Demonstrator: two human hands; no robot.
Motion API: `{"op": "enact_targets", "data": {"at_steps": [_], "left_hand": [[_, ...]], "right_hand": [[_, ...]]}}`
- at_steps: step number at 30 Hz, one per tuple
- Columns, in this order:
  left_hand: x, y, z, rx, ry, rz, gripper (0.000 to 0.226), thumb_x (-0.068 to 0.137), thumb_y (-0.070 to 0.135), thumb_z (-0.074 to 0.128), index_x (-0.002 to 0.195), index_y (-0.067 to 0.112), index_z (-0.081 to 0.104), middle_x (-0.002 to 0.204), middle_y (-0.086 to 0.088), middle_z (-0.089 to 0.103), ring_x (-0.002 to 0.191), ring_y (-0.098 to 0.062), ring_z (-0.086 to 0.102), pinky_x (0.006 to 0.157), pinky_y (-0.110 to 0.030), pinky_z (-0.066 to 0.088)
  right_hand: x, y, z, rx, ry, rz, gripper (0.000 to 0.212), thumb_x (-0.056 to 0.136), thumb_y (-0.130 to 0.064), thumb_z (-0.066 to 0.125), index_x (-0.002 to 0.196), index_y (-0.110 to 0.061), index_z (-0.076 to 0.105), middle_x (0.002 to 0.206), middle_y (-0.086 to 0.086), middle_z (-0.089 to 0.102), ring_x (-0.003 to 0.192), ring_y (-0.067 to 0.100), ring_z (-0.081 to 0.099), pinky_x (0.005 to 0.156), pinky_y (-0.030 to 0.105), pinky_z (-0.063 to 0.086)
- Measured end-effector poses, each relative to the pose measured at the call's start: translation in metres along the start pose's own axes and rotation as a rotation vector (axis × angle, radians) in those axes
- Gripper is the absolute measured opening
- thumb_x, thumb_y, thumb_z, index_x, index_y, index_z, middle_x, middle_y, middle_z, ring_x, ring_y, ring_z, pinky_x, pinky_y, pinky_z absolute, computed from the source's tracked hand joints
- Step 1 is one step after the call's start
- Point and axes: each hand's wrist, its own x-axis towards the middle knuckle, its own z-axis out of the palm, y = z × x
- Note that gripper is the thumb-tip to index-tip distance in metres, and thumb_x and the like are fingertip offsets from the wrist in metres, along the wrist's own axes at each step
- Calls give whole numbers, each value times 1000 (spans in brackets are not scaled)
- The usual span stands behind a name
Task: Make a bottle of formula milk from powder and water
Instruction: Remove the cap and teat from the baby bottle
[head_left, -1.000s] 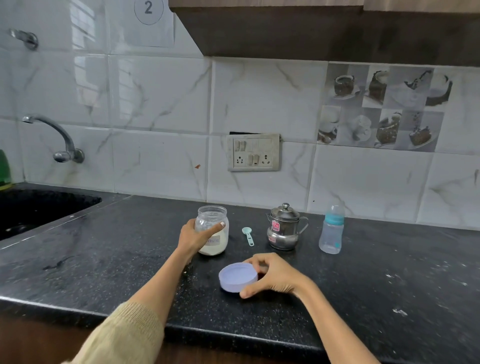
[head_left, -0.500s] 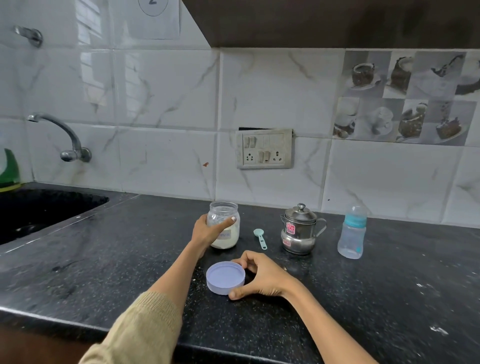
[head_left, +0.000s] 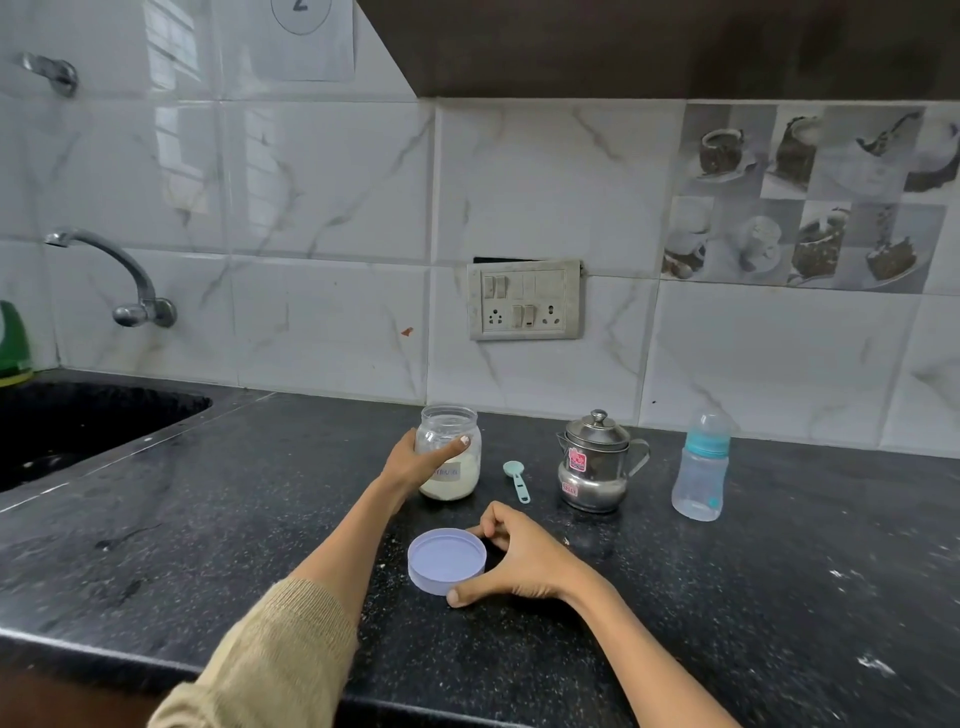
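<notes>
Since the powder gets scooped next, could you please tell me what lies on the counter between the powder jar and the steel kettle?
In the head view, only the small teal scoop lies between the jar and the kettle, flat on the counter.

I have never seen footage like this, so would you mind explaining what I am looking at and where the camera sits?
There is no machine here: these are a person's two bare hands, filmed by a wide-angle camera worn on the head, looking forward and down at a dark kitchen counter. The left hand grips an open glass jar of white powder. The right hand holds the jar's lilac lid, which rests on the counter, between thumb and fingers. Behind stand a small teal scoop, a lidded steel pot and a capped baby bottle. A sink lies at the far left.
</notes>
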Motion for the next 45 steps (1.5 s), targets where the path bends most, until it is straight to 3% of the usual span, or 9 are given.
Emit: {"op": "enact_targets", "data": {"at_steps": [5,9,13,19,26,32,38,42,45], "left_hand": [[-1,2,-1,-13,28,-54,106,60,64,74,141,9,34,142,-10,44,125,-25,47,103,-39,41],[-16,14,6,-129,261,2,137,48,73,74,151,17,4,158,-4,15,145,-27,17,117,-45,20],[-45,37,30,-136,371,233,124,56,61,80,151,20,12,158,2,16,146,-20,12,119,-43,15],[-89,77,100,-145,178,360,116,61,48,83,151,17,15,157,2,19,144,-12,18,117,-31,18],[-126,97,197,-293,-155,278,97,75,40,75,149,9,20,154,-2,28,141,-17,29,108,-26,29],[-120,96,243,-179,-321,217,72,95,46,44,150,10,15,155,-7,25,140,-21,30,109,-28,28],[-94,84,275,-43,-286,209,42,101,11,33,140,-3,29,135,-6,40,121,-20,43,75,-1,31],[-80,76,289,60,-266,152,65,94,4,44,148,-1,8,156,-14,14,144,-24,17,113,-27,21],[-69,72,295,54,-244,111,74,93,9,50,149,2,2,158,-13,10,146,-26,13,119,-35,16]], "right_hand": [[-6,-6,-2,35,-38,7,72,43,-42,90,88,-25,37,128,-10,56,121,4,51,105,36,43],[-19,-3,-26,232,5,18,61,59,-26,89,98,-17,44,135,-2,54,123,9,48,106,29,41],[-37,2,-66,488,199,-26,51,58,-22,89,90,-15,49,122,1,66,117,14,60,102,32,46],[-65,7,-109,572,690,-63,40,66,-15,84,90,-13,53,109,1,70,97,4,65,84,18,50],[-82,46,-142,606,1051,47,61,70,-10,82,125,-11,54,135,8,54,125,23,51,102,33,43],[-84,74,-165,548,1012,170,81,77,-9,76,146,-13,35,152,9,36,140,25,34,109,41,35],[-68,100,-182,447,894,246,87,80,-21,75,150,-15,25,154,10,31,141,27,33,110,41,33],[-56,114,-190,418,813,264,85,86,-34,66,153,-16,16,156,11,28,141,26,32,110,39,33],[-47,122,-192,393,741,266,81,89,-38,61,153,-18,15,154,12,31,140,27,34,110,41,33]]}}
